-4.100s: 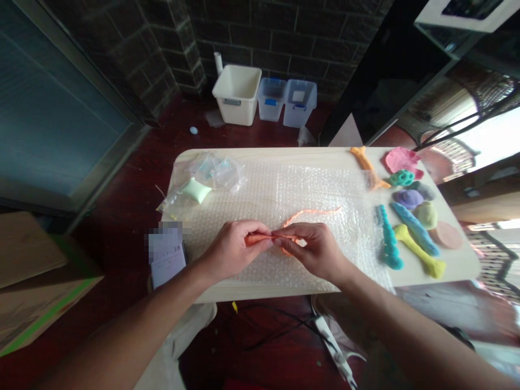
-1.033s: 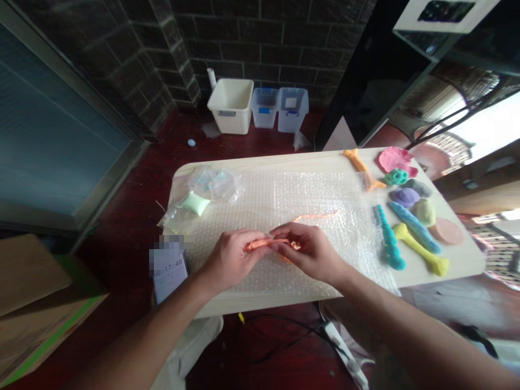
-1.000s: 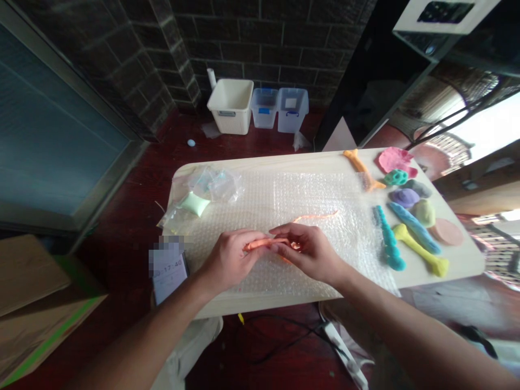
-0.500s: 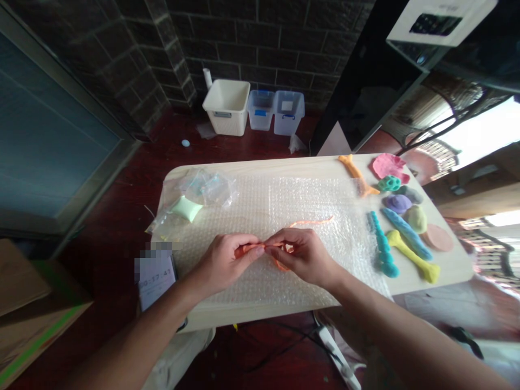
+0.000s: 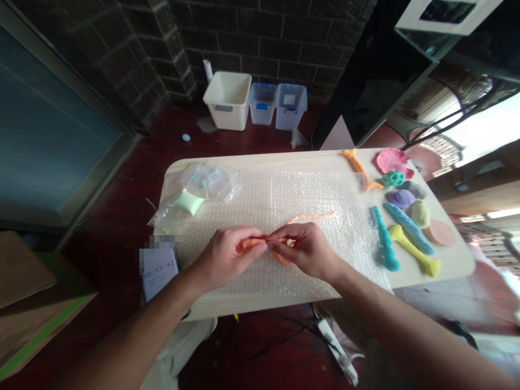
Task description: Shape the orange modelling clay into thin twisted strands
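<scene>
Orange modelling clay [image 5: 254, 243] is pinched between my two hands over the middle of the bubble wrap [image 5: 247, 206]. The fingers of my left hand [image 5: 227, 252] are closed round a thicker lump of it. My right hand [image 5: 306, 249] pinches the clay close to the left fingertips, the two hands almost touching. From under my right hand a thin orange strand [image 5: 314, 216] trails off to the right across the wrap. A loop of the same strand hangs below the right fingers. Part of the clay is hidden by my fingers.
Shaped clay pieces lie on the right of the table [image 5: 455, 265]: a yellow bone [image 5: 414, 252], a teal beaded stick [image 5: 384, 241], a blue twist [image 5: 410, 228], an orange bone [image 5: 361, 169]. Pale green clay [image 5: 189, 202], plastic bags [image 5: 211, 181] and a phone [image 5: 159, 271] are on the left.
The whole view has tilted slightly, so the table sits a little higher. My hands stay in the same place on the clay, with very little finger movement.
</scene>
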A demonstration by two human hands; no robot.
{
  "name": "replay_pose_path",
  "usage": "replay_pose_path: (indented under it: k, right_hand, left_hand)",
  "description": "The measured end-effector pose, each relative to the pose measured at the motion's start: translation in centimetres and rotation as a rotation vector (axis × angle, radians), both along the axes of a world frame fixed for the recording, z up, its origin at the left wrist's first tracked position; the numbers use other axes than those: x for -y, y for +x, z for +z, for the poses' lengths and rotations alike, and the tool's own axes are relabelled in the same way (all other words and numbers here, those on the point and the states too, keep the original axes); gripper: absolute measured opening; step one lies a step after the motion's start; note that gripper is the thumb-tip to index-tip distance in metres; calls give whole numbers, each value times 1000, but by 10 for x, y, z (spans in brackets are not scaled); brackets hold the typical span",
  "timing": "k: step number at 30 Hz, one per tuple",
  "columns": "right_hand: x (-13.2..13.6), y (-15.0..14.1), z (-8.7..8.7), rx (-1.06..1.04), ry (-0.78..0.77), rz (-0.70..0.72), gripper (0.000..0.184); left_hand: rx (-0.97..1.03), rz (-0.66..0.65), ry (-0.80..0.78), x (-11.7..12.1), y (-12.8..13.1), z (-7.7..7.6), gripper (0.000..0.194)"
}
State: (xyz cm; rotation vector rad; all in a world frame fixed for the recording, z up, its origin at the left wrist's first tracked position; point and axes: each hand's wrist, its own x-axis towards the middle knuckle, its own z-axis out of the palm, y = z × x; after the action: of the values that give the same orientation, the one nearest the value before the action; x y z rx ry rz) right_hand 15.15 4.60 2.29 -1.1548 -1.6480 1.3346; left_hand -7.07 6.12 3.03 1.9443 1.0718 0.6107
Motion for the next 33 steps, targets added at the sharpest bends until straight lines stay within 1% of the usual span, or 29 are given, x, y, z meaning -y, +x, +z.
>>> replay_pose_path:
  k: [2, 5, 7, 10, 14, 16, 19, 21, 25, 29, 33]
  right_hand:
    - [0, 0, 3, -14, -12, 15, 21]
    - [0, 0, 7, -40, -83, 17, 36]
    - [2, 1, 9, -30, -91, 4, 41]
    - [6, 1, 13, 47, -46, -4, 39]
    - [17, -5, 19, 201, 54, 57, 34]
    - [24, -10, 21, 263, 117, 44, 32]
    - [33, -16, 19, 251, 173, -40, 29]
    - [37, -19, 17, 208, 177, -66, 26]
    - [37, -23, 17, 157, 160, -49, 26]
    - [31, -22, 21, 259, 218, -45, 26]
    - [27, -18, 22, 278, 202, -6, 25]
  left_hand:
    - [3, 15, 0, 2, -1, 1, 20]
    - [46, 63, 19, 4, -2, 4, 21]
    - [48, 97, 49, 6, -3, 7, 20]
    - [66, 114, 119, 10, -5, 9, 18]
    - [82, 50, 157, 21, -7, 9, 16]
    - [78, 43, 168, 27, -8, 9, 16]
    - [75, 65, 167, 35, -10, 10, 13]
    - [69, 82, 173, 38, -13, 10, 11]
    - [72, 107, 205, 38, -17, 10, 11]
    - [80, 114, 209, 34, -16, 9, 10]
    - [84, 109, 237, 30, -12, 7, 8]
